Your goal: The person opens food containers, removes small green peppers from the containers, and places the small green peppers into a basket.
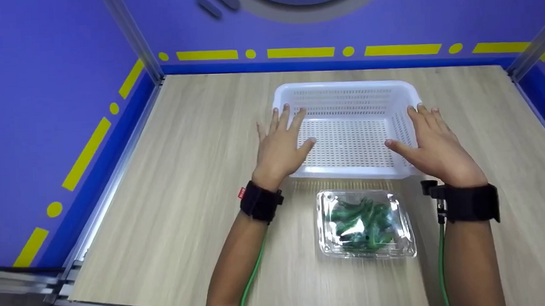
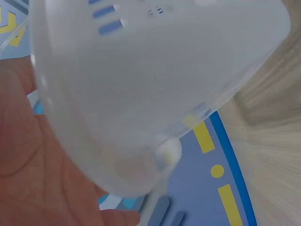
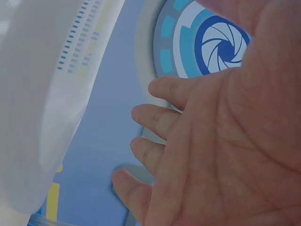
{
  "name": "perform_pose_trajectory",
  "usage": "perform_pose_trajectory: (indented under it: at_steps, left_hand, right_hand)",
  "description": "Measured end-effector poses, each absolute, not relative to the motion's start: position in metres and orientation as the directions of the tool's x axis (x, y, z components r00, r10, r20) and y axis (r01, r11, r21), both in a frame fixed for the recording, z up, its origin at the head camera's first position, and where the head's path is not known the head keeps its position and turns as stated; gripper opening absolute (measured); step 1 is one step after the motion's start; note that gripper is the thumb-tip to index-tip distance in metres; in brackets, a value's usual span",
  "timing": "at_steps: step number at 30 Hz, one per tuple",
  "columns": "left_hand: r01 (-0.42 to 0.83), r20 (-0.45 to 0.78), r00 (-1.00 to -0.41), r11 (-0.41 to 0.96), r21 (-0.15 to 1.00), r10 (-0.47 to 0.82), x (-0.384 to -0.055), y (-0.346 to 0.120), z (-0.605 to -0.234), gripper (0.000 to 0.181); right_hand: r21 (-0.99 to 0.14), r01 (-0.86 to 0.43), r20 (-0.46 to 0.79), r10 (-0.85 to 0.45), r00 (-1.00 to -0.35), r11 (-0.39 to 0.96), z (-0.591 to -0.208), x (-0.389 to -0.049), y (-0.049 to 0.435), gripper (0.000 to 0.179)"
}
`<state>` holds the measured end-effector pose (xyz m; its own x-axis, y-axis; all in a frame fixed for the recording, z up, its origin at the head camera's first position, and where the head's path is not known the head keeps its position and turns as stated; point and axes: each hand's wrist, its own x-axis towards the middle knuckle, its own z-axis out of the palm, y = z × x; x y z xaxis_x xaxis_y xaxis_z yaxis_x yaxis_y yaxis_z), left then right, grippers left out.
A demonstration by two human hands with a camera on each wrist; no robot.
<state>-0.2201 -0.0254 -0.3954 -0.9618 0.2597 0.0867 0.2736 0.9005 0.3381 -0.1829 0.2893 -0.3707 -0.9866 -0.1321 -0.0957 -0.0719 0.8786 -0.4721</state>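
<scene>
A white perforated plastic basket [image 1: 345, 143] stands on the wooden table, with nothing visible inside. My left hand [image 1: 279, 150] spreads its straight fingers over the left rim; whether it touches the rim I cannot tell. In the left wrist view the palm [image 2: 37, 165] lies close to a rounded basket corner [image 2: 117, 94]. At the right side hovers my right hand [image 1: 438, 150], fingers extended and thumb toward the basket. The right wrist view shows a gap between these fingers and the basket wall [image 3: 28, 103]. Neither hand grips anything.
In front of the basket lies a closed clear plastic box [image 1: 322, 224] holding dark green, leafy-looking pieces [image 1: 367, 222]. Blue panels [image 1: 267, 31] with yellow marks border the table's back and sides. A green cable [image 1: 255, 275] runs along each forearm.
</scene>
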Motion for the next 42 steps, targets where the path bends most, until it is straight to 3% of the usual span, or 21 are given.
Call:
perform_pose_trajectory:
  at_steps: [13,17,20,24,31,36,42]
  left_hand:
    - [0.457,0.168,-0.889,0.825,0.333,0.425,-0.188,-0.012,-0.393,0.070]
    - [0.602,0.254,-0.798,0.734,0.314,0.546,-0.177,-0.012,-0.398,0.067]
    - [0.709,0.312,-0.704,0.655,0.263,0.637,-0.168,-0.012,-0.405,0.063]
    - [0.800,0.355,-0.598,0.564,0.205,0.719,-0.157,-0.010,-0.414,0.061]
    - [0.846,0.374,-0.527,0.515,0.141,0.763,-0.144,-0.008,-0.428,0.060]
    - [0.863,0.423,-0.479,0.501,0.065,0.769,-0.134,-0.007,-0.436,0.049]
    - [0.885,0.448,-0.438,0.461,0.062,0.779,-0.121,-0.008,-0.444,0.046]
  right_hand:
    - [-0.438,-0.134,-0.037,-0.167,-0.985,0.889,-0.370,-0.163,0.281,0.103]
    - [-0.427,-0.248,0.119,-0.218,-0.969,0.870,-0.375,-0.149,0.271,0.092]
    - [-0.384,-0.374,0.261,-0.289,-0.921,0.844,-0.381,-0.136,0.263,0.077]
    - [-0.313,-0.464,0.357,-0.350,-0.866,0.828,-0.390,-0.116,0.259,0.065]
    - [-0.266,-0.490,0.369,-0.382,-0.847,0.830,-0.409,-0.092,0.256,0.062]
    - [-0.260,-0.497,0.355,-0.396,-0.847,0.828,-0.422,-0.076,0.254,0.060]
    - [-0.268,-0.507,0.341,-0.412,-0.845,0.819,-0.433,-0.058,0.253,0.059]
